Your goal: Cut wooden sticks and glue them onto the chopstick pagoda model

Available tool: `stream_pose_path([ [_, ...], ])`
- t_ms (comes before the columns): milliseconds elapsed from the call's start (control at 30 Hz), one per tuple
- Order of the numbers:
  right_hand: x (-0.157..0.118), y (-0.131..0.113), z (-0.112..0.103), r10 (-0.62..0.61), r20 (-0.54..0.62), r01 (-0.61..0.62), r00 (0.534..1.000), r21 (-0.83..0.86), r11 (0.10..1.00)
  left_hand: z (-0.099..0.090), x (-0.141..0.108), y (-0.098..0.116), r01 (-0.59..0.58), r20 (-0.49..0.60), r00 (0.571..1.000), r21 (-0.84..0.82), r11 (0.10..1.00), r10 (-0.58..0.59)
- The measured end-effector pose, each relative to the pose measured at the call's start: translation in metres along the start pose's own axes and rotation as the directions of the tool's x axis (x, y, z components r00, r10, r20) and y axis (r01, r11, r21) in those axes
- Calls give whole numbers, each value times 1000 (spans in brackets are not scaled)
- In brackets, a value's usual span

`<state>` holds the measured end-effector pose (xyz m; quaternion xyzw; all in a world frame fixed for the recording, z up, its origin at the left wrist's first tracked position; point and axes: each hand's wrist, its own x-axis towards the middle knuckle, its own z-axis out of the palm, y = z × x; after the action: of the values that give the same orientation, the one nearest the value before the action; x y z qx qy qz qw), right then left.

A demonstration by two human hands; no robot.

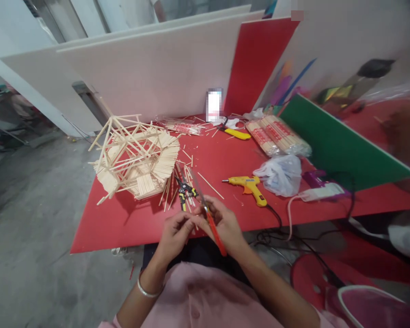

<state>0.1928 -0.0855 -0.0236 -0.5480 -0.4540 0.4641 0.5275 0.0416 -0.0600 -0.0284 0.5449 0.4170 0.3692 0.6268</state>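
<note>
Over the front edge of the table, my right hand (pixel 227 223) is closed around a red-handled tool with a long, thin metal blade (pixel 216 231). Its blade points up and away toward the table, and I cannot tell its exact kind. My left hand (pixel 176 234) is closed in a pinch, its fingertips meeting those of my right hand; anything between them is too small to make out. Just beyond my hands lie black-and-yellow cutting pliers (pixel 182 196) among loose wooden sticks (pixel 169 193). To the left stands a framework of glued wooden sticks (pixel 136 157).
A yellow glue gun (pixel 248 186) lies right of my hands, its cord running off the table (pixel 123 234). Behind it are a plastic bag (pixel 282 175), wrapped stick bundles (pixel 276 135) and yellow-handled pliers (pixel 237 133). A green board (pixel 341 146) leans at the right. A lit phone (pixel 214 105) stands behind.
</note>
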Motion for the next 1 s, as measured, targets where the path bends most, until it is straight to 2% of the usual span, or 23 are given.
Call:
stream_pose_path([
  [133,12,12,9,-9,77,9,997,1,1000,-4,5,0,138,-11,989,-228,964,-144],
  [233,17,16,14,1,94,-7,996,64,998,-10,7,-5,239,105,971,-392,888,-215],
  [367,19,5,14,66,93,-73,993,78,994,-13,6,-15,311,242,948,-549,776,-209],
  [433,20,-6,7,101,51,-104,994,74,992,-14,4,-15,332,268,939,-548,768,-215],
  [500,23,-16,-4,90,-92,-83,992,81,993,-15,0,-12,341,259,937,-524,780,-235],
  [567,24,-25,-14,34,-233,-14,972,87,996,-16,-2,-7,324,204,945,-512,795,-254],
  [600,24,-27,-18,14,-255,11,967,94,995,-16,-3,-5,305,166,952,-512,803,-256],
  [700,20,-27,-19,45,-175,-27,984,100,995,-14,-2,-2,257,86,965,-498,828,-248],
  [800,13,-16,-7,94,-70,-88,993,90,992,-8,2,-3,229,47,971,-445,866,-233],
  [900,11,-5,4,79,12,-80,997,93,992,-5,3,-4,224,36,973,-351,909,-226],
  [1000,14,-4,3,55,-18,-54,998,65,996,-4,1,-2,222,22,974,-283,933,-225],
])
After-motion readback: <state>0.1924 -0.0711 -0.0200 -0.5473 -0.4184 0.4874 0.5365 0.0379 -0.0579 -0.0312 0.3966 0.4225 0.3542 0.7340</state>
